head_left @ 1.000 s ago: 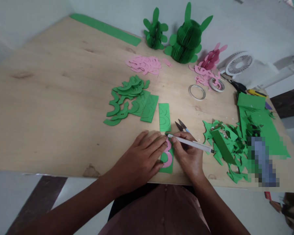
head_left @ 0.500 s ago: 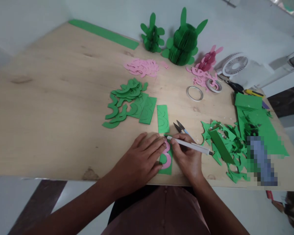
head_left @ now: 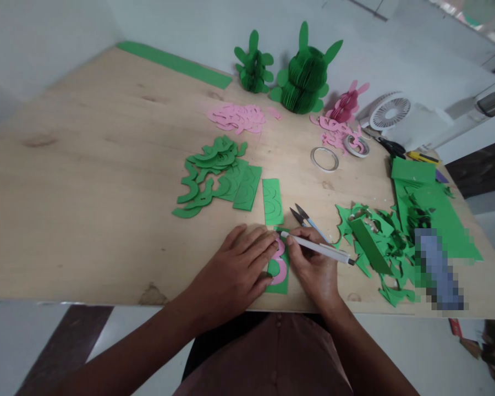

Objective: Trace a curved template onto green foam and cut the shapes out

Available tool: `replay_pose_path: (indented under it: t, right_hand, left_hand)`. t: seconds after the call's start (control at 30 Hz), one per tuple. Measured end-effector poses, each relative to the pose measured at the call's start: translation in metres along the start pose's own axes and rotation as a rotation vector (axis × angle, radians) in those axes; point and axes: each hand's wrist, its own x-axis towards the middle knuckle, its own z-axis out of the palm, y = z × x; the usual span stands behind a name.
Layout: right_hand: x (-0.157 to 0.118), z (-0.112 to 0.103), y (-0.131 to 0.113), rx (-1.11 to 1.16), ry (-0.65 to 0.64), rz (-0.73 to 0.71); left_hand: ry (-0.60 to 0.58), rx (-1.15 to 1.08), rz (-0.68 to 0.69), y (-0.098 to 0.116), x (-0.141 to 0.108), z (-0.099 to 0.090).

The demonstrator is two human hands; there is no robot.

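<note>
My left hand (head_left: pixel 239 269) lies flat with fingers stretched out, pressing a pink curvy paper cutout (head_left: pixel 279 275) onto a green paper rectangle (head_left: pixel 279 288) near the table's front edge. A white pen (head_left: pixel 322 249) is pinched in my right hand (head_left: pixel 313 269), its tip at the top of the cutout beside my left fingertips. Just beyond lies another green rectangle (head_left: pixel 273 202) with curved outlines drawn on it. Small thread snips (head_left: pixel 307 219) rest right behind my right hand. My left fingers cover part of the pink cutout.
Green cut pieces (head_left: pixel 214 159) and pink pieces (head_left: pixel 239 118) lie in piles beyond my hands. Green scraps (head_left: pixel 371 234) spread at the right. Tape rolls (head_left: pixel 325 159), paper honeycomb figures (head_left: pixel 304 82) and a white fan (head_left: pixel 391 110) stand farther back.
The camera view has tilted slightly, so the things at the back sit a little lower and farther left. Both hands, the pen and the cutout hold nearly the same place.
</note>
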Motion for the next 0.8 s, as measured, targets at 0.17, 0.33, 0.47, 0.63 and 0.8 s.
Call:
replay_pose_path:
  t: [0.17, 0.33, 0.47, 0.63, 0.8]
  right_hand:
    - [-0.0015, 0.0001, 0.0017, -0.007, 0.015, -0.025]
    - [-0.0017, -0.0001, 0.0053, -0.009, 0.027, -0.047]
    - [-0.0024, -0.001, 0.0071, -0.03, 0.031, -0.066]
    - [-0.004, -0.0027, 0.0048, -0.038, 0.043, -0.07]
    - [-0.0054, -0.0042, 0.0015, -0.032, 0.034, -0.057]
  left_hand:
    - [-0.006, 0.001, 0.001, -0.0003, -0.0008, 0.001]
    - [0.013, -0.007, -0.006, 0.0004, -0.0017, 0.0034]
    - [0.039, -0.021, -0.009, 0.0011, -0.0018, 0.0042]
    - [0.029, -0.01, 0.002, 0.0007, -0.0012, 0.003]
    - [0.02, -0.004, 0.008, -0.0002, -0.0017, 0.0038]
